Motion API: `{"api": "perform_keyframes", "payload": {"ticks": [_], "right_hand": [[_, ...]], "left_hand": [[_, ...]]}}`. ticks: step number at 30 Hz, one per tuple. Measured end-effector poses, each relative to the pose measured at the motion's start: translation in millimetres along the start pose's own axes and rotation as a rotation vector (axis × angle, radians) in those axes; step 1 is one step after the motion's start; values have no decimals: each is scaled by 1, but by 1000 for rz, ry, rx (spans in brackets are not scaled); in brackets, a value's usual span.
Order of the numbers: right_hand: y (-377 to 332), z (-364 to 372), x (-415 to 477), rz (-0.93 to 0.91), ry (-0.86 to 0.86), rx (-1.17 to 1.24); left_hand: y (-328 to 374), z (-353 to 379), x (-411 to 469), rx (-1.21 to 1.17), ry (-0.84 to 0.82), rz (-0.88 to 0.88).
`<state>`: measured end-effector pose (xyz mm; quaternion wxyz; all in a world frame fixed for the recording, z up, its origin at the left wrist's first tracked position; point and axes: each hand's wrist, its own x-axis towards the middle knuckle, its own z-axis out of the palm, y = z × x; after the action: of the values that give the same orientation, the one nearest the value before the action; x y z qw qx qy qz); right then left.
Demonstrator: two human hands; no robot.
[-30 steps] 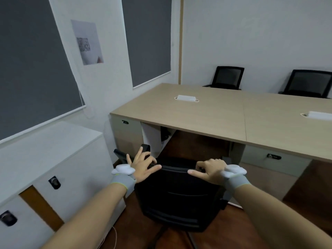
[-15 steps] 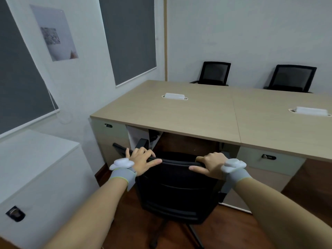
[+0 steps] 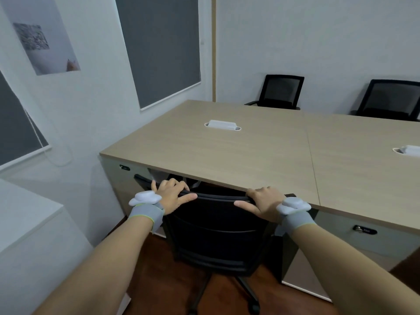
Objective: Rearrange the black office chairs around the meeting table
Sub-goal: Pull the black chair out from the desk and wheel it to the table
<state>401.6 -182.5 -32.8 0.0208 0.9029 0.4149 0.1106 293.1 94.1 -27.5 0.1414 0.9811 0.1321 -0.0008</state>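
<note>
A black office chair (image 3: 216, 233) stands right in front of me, its back towards me and its seat hidden under the near edge of the beige meeting table (image 3: 261, 155). My left hand (image 3: 172, 194) grips the left end of the backrest's top rim. My right hand (image 3: 261, 204) grips the right end of the same rim. Two more black mesh chairs (image 3: 280, 90) (image 3: 393, 100) stand at the table's far side against the white wall.
A white cabinet (image 3: 27, 235) stands close on my left. The left wall holds dark window blinds (image 3: 159, 46) and a poster (image 3: 43, 35). Drawer units (image 3: 363, 237) sit under the table beside the chair. Two white cable covers (image 3: 222, 125) lie on the tabletop. The floor is dark wood.
With both hands on its backrest, the near chair has rolled forward and now sits under the table's edge. I have stepped closer, and the cabinet has slid off to the left.
</note>
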Motion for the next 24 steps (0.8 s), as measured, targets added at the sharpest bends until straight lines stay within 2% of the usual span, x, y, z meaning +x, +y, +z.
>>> {"api": "perform_keyframes", "payload": {"ticks": [16,24], "right_hand": [[3,8,104,101,-153,31],[-3,17,134,140,-133,10]], "left_hand": [[-38,-31,114,28,-54,17],[-46,-34,146,2,-55,1]]}}
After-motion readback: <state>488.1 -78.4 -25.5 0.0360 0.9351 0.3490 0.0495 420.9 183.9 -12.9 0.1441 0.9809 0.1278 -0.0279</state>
